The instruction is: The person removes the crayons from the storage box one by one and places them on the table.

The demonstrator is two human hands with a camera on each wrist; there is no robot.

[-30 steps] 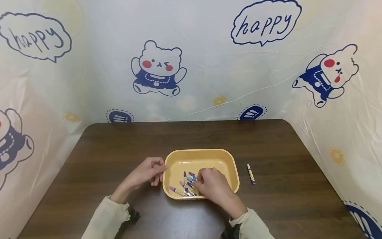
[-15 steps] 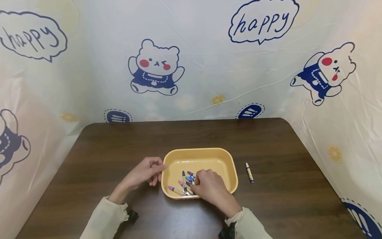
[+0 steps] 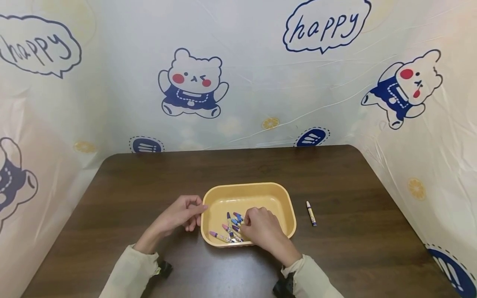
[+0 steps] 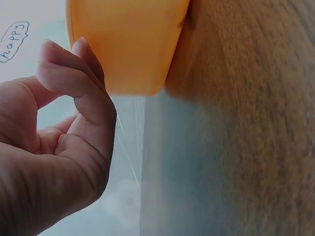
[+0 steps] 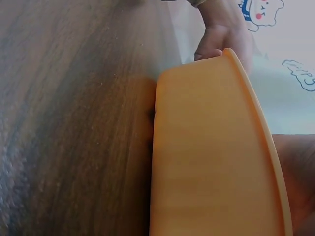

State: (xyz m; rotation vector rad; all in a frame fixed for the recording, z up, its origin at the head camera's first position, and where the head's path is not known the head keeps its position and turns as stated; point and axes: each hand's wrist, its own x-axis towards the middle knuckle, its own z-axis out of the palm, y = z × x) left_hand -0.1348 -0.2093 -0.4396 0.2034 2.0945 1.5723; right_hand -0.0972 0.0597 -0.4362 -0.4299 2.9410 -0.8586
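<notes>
A yellow plastic tray [image 3: 257, 190] stands on the table, with several crayons [image 3: 220, 237] heaped at its near left inside. My left hand [image 3: 182, 213] holds the tray's left rim, thumb over the edge and curled fingers against the outer wall; the left wrist view shows these bent fingers [image 4: 93, 93] beside the tray wall [image 4: 133, 44]. Inside the tray, my right hand [image 3: 264, 227] reaches down at the right of the crayon heap with bent fingers. Its fingertips are hidden, so I cannot tell if they pinch a crayon. The right wrist view shows mostly the tray's outer wall [image 5: 211, 147].
A single white-tipped crayon [image 3: 311, 214] lies on the dark wooden table [image 3: 149, 178], right of the tray. Behind and at both sides hangs a pale curtain [image 3: 253, 82] printed with bears.
My right hand shifts slightly left among the crayons, then stays nearly in place. My left hand keeps its hold on the rim. The head view drifts a little.
</notes>
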